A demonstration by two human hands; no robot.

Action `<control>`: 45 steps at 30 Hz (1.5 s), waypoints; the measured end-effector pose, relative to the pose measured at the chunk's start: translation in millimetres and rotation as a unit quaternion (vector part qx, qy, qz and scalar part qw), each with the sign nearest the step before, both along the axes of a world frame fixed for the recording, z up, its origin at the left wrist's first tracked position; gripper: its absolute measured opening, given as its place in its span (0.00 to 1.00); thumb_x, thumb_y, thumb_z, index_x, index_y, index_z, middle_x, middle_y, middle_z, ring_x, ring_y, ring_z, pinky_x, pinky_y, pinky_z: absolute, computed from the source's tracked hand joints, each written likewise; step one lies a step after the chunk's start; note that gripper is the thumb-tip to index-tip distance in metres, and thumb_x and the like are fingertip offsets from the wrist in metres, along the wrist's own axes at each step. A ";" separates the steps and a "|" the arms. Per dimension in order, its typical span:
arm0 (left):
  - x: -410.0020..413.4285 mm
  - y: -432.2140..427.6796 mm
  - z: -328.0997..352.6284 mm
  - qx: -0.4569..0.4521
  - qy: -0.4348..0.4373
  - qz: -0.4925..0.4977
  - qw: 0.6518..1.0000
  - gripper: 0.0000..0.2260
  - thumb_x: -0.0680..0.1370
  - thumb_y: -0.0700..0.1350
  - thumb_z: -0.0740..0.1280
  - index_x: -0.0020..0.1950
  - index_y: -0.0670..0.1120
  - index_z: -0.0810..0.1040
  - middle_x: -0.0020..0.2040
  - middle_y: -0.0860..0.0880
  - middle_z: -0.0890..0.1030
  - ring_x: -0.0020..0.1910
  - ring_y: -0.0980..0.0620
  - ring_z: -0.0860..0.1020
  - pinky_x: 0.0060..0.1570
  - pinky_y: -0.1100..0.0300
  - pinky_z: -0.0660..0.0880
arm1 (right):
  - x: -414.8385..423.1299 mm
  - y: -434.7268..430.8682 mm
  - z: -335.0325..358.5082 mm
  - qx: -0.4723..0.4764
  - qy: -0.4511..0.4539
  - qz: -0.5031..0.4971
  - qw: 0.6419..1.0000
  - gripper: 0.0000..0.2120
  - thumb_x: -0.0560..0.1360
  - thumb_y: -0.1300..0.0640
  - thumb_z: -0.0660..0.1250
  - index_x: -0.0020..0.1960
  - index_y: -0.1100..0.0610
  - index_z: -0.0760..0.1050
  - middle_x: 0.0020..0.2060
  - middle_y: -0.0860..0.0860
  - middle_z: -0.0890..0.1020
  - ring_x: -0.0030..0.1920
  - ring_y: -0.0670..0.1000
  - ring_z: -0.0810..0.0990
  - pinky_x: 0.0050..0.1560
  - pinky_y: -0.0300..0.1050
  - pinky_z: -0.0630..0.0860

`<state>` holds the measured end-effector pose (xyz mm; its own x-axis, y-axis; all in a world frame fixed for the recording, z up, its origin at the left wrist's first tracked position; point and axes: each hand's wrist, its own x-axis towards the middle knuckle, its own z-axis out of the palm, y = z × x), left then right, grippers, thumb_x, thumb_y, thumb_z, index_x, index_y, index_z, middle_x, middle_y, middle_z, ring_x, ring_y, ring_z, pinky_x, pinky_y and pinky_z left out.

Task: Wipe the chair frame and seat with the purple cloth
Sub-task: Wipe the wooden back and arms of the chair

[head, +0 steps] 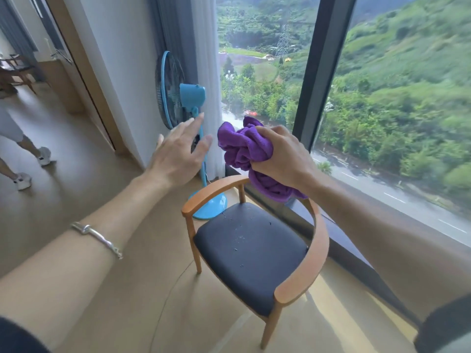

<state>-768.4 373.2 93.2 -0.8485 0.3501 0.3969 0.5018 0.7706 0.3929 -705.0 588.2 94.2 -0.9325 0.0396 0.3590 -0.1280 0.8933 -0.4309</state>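
My right hand (pixel 283 154) grips the bunched cloth (pixel 242 146) above the chair (pixel 316 250); my left hand (pixel 178 151) is spread, empty. Crumbs on the seat (pixel 244 253) could scatter floorward if I sweep hard.

The person is wearing dark sleeves that are ending well short of the wrists. The left sleeve (pixel 15 337) is showing as a near-black patch in the lower left corner of the view. The right sleeve (pixel 443 322) is showing as a dark grey band at the lower right edge, blurred, with a paler grey strip below it. Both forearms are running uncovered from the sleeves to the left hand (pixel 178 154) and the right hand (pixel 283 159). A slim silver bracelet (pixel 98 239) is sitting on the left forearm above the wrist. Its band is looking uneven, with a small raised knot near one end, and it is catching the light.
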 end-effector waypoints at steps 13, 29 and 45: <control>-184.2 -8.6 -53.2 0.020 -0.080 -0.172 0.982 0.29 0.75 0.62 0.49 0.76 0.54 0.57 0.75 0.49 0.62 0.74 0.50 0.58 0.72 0.41 0.51 | -114.2 -19.3 -60.2 -0.041 -0.075 -0.190 0.978 0.29 0.68 0.50 0.71 0.67 0.42 0.69 0.58 0.51 0.72 0.56 0.56 0.74 0.55 0.50 0.73; -340.9 -26.9 -175.3 -0.046 -0.234 -0.267 0.934 0.33 0.72 0.67 0.47 0.75 0.54 0.60 0.74 0.51 0.64 0.73 0.54 0.60 0.71 0.43 0.56 | -229.8 -87.4 -200.1 -0.173 -0.188 -0.260 0.931 0.29 0.67 0.48 0.70 0.67 0.40 0.68 0.59 0.48 0.72 0.56 0.55 0.75 0.57 0.54 0.74; -440.2 -29.8 -282.2 -0.102 -0.332 -0.241 0.906 0.30 0.75 0.62 0.47 0.76 0.52 0.57 0.75 0.52 0.61 0.74 0.57 0.56 0.73 0.47 0.53 | -358.6 -106.4 -322.1 -0.175 -0.255 -0.200 0.930 0.23 0.68 0.42 0.69 0.62 0.42 0.69 0.58 0.48 0.73 0.53 0.54 0.75 0.51 0.55 0.76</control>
